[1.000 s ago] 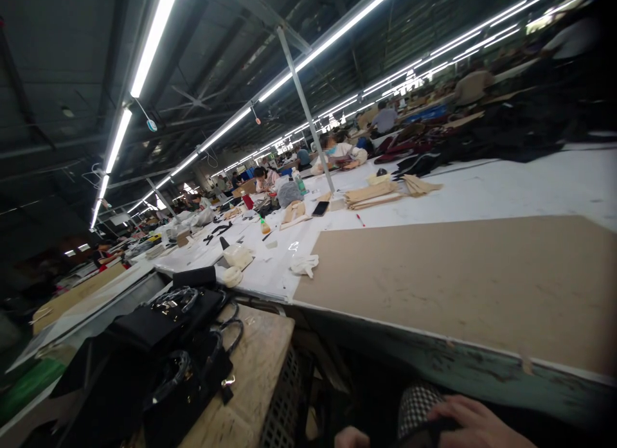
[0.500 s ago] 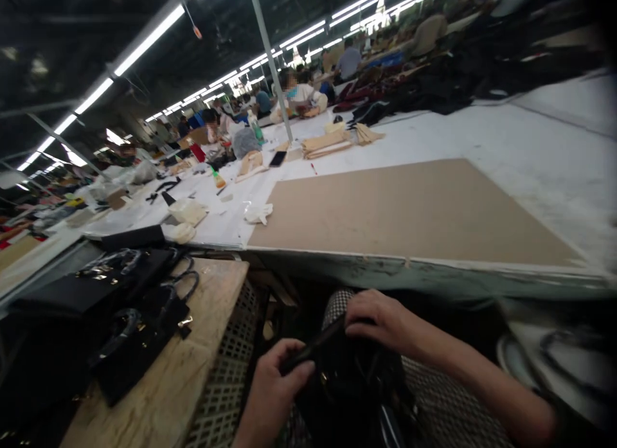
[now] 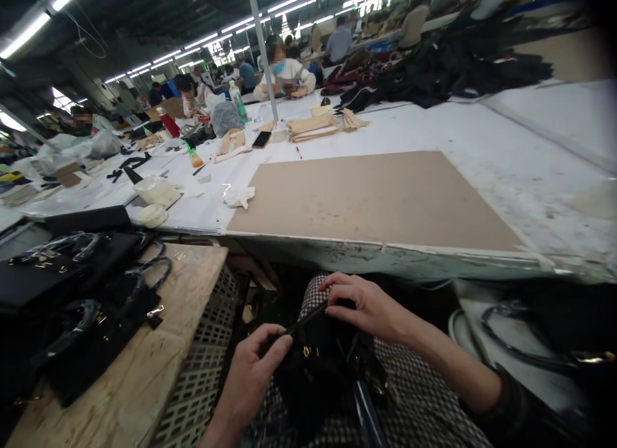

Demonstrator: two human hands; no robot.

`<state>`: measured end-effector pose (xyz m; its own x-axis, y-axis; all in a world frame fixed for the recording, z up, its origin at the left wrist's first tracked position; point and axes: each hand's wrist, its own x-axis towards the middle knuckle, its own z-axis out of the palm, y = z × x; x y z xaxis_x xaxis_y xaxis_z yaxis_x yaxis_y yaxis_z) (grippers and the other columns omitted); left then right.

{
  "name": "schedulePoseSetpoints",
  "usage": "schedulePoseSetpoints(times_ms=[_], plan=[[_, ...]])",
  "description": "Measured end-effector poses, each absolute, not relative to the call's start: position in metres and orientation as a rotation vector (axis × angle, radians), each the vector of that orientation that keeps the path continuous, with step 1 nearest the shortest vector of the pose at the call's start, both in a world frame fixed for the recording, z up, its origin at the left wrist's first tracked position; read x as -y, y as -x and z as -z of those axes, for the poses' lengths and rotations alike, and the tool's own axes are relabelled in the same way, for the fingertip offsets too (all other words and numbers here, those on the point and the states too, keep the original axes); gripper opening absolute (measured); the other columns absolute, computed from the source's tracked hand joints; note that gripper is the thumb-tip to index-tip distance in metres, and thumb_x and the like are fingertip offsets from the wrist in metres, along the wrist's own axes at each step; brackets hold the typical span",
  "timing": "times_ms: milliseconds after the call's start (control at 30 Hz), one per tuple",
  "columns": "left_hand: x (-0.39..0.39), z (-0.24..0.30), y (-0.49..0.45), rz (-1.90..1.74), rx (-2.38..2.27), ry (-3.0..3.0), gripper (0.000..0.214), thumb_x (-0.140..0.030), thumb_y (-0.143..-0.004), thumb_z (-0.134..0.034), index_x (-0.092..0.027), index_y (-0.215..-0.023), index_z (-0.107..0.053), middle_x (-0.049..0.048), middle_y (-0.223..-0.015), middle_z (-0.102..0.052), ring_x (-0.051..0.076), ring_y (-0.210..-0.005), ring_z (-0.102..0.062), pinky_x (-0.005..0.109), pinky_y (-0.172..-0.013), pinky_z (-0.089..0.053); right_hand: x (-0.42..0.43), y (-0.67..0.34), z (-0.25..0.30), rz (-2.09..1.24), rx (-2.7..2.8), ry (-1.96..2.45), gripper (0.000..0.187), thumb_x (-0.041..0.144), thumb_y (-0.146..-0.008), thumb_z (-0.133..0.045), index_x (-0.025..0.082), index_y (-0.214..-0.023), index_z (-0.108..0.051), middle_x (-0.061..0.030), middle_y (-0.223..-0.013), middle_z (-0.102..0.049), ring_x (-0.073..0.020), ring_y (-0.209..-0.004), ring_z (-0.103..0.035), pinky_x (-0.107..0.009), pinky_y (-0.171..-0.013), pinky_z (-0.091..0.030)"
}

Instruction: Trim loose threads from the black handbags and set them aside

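On my lap lies a black handbag [image 3: 313, 371] with small gold metal fittings and what looks like a plastic-wrapped handle [image 3: 367, 412]. My left hand [image 3: 255, 364] pinches one end of the bag's upper edge between thumb and fingers. Farther along that edge, my right hand [image 3: 359, 303] grips it with curled fingers. The edge runs in a straight line between both hands. Checkered cloth [image 3: 414, 384] covers my legs under the bag. The bag's lower part is dark and hard to make out.
Black bags with wrapped handles [image 3: 96, 287] lie on a wooden board [image 3: 193, 274] at left, above a plastic crate [image 3: 202, 351]. A brown sheet [image 3: 366, 197] covers part of the white table [image 3: 520, 159]. Another black bag [image 3: 554, 326] sits at right. People work farther back.
The view has shifted, so the table and side bags appear farther left. Both hands still hold the bag's edge, which now looks thinner and straighter between them.
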<state>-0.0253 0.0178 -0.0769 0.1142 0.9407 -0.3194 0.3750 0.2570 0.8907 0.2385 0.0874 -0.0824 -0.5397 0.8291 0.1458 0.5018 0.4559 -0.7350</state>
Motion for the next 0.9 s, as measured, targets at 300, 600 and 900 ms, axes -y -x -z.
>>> schedulePoseSetpoints(times_ms=[300,600,900], plan=[[-0.021,0.076,0.018,-0.649,-1.504,-1.476,0.027,-0.043,-0.090,-0.058,-0.020,-0.094,-0.070,0.0003,-0.083,-0.067,0.015,-0.077,-0.057,0.020,-0.068,-0.043,-0.087,-0.242,0.090,-0.805,2.224,1.295,0.007,0.021,-0.087,-0.064,0.020,-0.080,-0.064,-0.0011,-0.089,-0.070,-0.0193,-0.084,-0.061,-0.031,-0.081,-0.045],[-0.024,0.078,0.015,-0.629,-1.496,-1.512,0.024,-0.040,-0.089,-0.058,-0.017,-0.089,-0.068,0.0002,-0.078,-0.061,0.014,-0.072,-0.053,0.019,-0.064,-0.041,-0.085,-0.240,0.093,-0.765,2.177,1.364,0.008,0.021,-0.085,-0.064,0.020,-0.077,-0.063,0.0005,-0.078,-0.067,-0.0181,-0.078,-0.058,-0.029,-0.072,-0.043],[-0.031,0.081,0.018,-0.639,-1.466,-1.420,0.025,-0.040,-0.087,-0.060,-0.016,-0.087,-0.065,-0.0011,-0.075,-0.056,0.013,-0.068,-0.048,0.020,-0.062,-0.037,-0.082,-0.232,0.096,-0.730,2.151,1.455,0.009,0.019,-0.083,-0.063,0.020,-0.074,-0.062,0.0005,-0.072,-0.066,-0.0184,-0.073,-0.056,-0.029,-0.069,-0.041]])
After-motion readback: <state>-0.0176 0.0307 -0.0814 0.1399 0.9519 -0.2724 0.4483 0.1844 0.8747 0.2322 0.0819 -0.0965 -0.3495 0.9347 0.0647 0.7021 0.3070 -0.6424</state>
